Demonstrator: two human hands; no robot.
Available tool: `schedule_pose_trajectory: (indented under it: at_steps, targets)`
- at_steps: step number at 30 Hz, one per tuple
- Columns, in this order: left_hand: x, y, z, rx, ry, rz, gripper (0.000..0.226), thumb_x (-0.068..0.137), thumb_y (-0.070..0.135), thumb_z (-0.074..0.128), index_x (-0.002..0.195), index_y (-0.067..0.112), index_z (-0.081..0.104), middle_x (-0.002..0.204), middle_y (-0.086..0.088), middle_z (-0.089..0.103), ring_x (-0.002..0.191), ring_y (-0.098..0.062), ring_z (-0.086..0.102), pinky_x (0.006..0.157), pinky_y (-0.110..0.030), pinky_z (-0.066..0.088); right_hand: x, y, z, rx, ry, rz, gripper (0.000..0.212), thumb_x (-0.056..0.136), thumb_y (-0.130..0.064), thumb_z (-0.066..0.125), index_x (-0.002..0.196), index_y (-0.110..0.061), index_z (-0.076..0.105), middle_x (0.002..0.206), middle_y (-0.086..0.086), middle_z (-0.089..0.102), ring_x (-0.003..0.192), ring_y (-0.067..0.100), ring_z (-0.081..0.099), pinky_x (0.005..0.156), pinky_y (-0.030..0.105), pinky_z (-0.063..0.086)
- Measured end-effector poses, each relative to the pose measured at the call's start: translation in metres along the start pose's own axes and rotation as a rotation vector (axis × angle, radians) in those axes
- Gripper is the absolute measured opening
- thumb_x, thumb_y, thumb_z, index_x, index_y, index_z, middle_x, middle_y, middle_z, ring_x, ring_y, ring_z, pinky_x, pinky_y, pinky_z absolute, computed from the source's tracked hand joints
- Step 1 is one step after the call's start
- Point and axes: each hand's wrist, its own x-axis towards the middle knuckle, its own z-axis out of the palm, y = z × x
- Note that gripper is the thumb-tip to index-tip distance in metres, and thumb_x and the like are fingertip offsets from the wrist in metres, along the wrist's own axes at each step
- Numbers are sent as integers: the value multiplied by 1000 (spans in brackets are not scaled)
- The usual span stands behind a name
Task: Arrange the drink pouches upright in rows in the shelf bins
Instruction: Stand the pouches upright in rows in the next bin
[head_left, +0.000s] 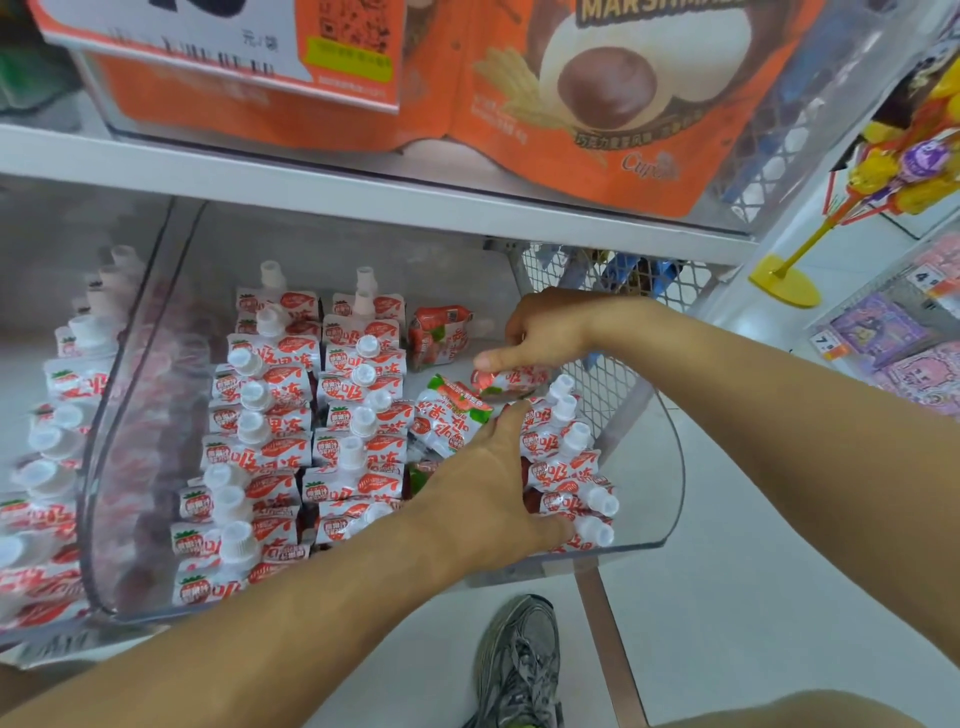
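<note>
A strawberry drink pouch (511, 378) lies on its side under the right hand (545, 332), whose thumb and curled fingers pinch it at its red end, near the back right of the clear shelf bin (670, 467). Just below that hand, another pouch (451, 415) lies tilted and loose, its lower edge touching the fingertips of the left hand (498, 488). The left hand lies flat with straight fingers, pressing on the right-hand row of pouches (569, 467), whose white caps point right toward the bin wall. Left of the left hand stand two tidy rows of upright pouches (311, 415), white with red Chinese lettering and a strawberry mark, caps up. Beyond the right hand, one pouch (439, 335) stands alone at the back. Farther left, past the bin's clear wall, a neighbouring bin (57, 415) holds more of the same pouches. Above the hands, the upper shelf carries an orange bag (597, 104) reading "MARSHMALLOW" in part, and a price label (208, 41) with a QR code.
</note>
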Motion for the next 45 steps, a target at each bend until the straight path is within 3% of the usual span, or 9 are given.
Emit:
schedule_pose_trajectory:
  at_steps: [5,10,17,22,26,29,33,41,45]
  targets:
    - [-3,6,-1,105,11,3,114,73,47,78,154,28,0,152,3,32,129,-19,44,107,-32,40,-7,6,-6,149,-56,-133,44,85,-54,69,118,-24,67,110,-5,68,96,14,64,90,30,51]
    - [-5,4,4,44,52,41,89,70,48,80,142,27,31,132,7,52,121,-13,52,102,-28,44,-5,2,-1,-8,-118,-84,46,85,-59,66,118,-27,69,105,-10,68,97,15,63,91,30,50]
    - [-6,11,-9,50,8,0,69,71,41,81,129,25,47,115,7,63,98,-11,61,85,-26,52,-34,4,-7,158,-181,-144,66,80,-47,78,138,-27,55,136,-11,60,124,7,55,110,30,42]
    - [-8,29,-51,245,-64,-53,56,69,39,83,114,12,63,108,-3,69,89,-17,68,80,-37,57,-52,-6,9,-7,-88,-110,71,81,-52,73,143,-32,45,134,-9,57,122,15,54,94,28,44]
    - [9,33,-99,180,212,6,36,71,30,83,102,23,67,90,9,68,73,-6,65,77,-27,57,-56,-12,16,-17,-67,-99,68,86,-45,66,147,-27,42,130,0,58,116,21,54,81,25,37]
    - [34,23,-120,426,341,108,37,77,33,76,110,18,66,103,3,69,94,-14,66,83,-23,50,-57,-8,20,-103,70,-110,56,83,-53,65,126,-17,61,121,9,58,105,27,59,81,29,48]
    - [73,9,-132,772,98,73,63,74,29,80,130,24,51,129,-1,57,113,-22,55,90,-26,44,-65,3,26,-262,323,-53,57,73,-62,75,110,-21,64,99,1,65,91,25,65,65,30,41]
    - [99,11,-117,768,105,12,43,79,48,66,102,11,68,101,-7,67,94,-27,63,83,-33,50,-75,14,38,-75,457,-85,67,66,-60,82,123,-31,64,103,0,72,97,26,65,77,33,54]
    - [97,15,-112,590,323,26,20,81,29,73,92,14,66,88,2,67,83,-16,62,76,-29,49,-77,14,43,-19,534,-91,56,73,-45,81,124,-31,65,103,-1,71,101,24,59,75,28,45]
